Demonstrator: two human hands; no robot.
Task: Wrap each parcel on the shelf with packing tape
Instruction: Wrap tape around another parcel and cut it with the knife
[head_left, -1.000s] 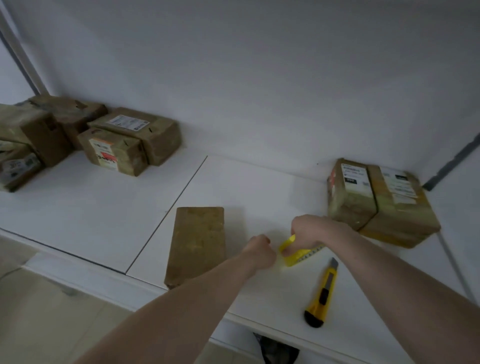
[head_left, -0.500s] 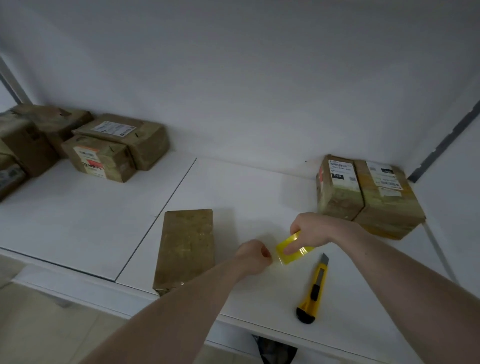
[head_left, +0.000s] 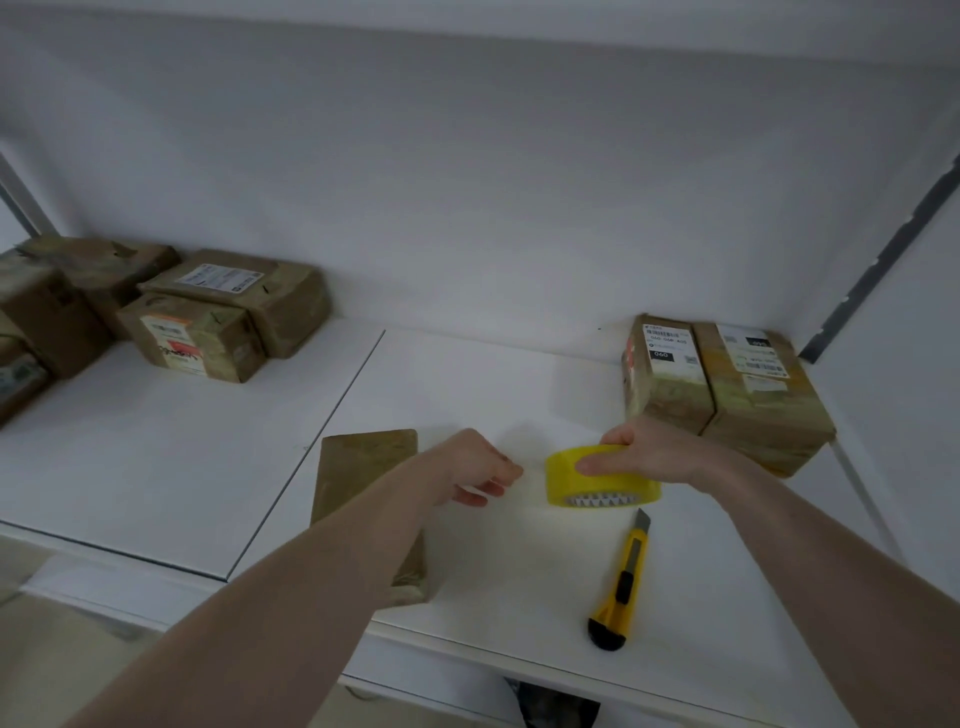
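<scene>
A round roll of glossy, translucent yellow packing tape (head_left: 602, 475) is held above the white shelf (head_left: 156, 467), its toothed inner core visible from below. It is gripped by the right hand (head_left: 654, 449), whose fingers are curled over the rim and whose thumb is pressed flat on the outer band. To the left of the roll, the left hand (head_left: 475, 467) is held with thumb and fingers pinched together; a faint clear strip of tape seems to be drawn between it and the roll, though its edge cannot be made out. A flat, oblong brown parcel (head_left: 366, 467) with a dull, creased wrapping lies left of the roll, partly covered by the left forearm. Right of and below the roll, a yellow plastic utility knife (head_left: 621, 582) with a black end lies on the shelf. Behind the roll to the right, two boxy labelled parcels (head_left: 727, 395) are set side by side, touching. Far left of the roll, several crumpled brown parcels (head_left: 218, 322) are clustered.
</scene>
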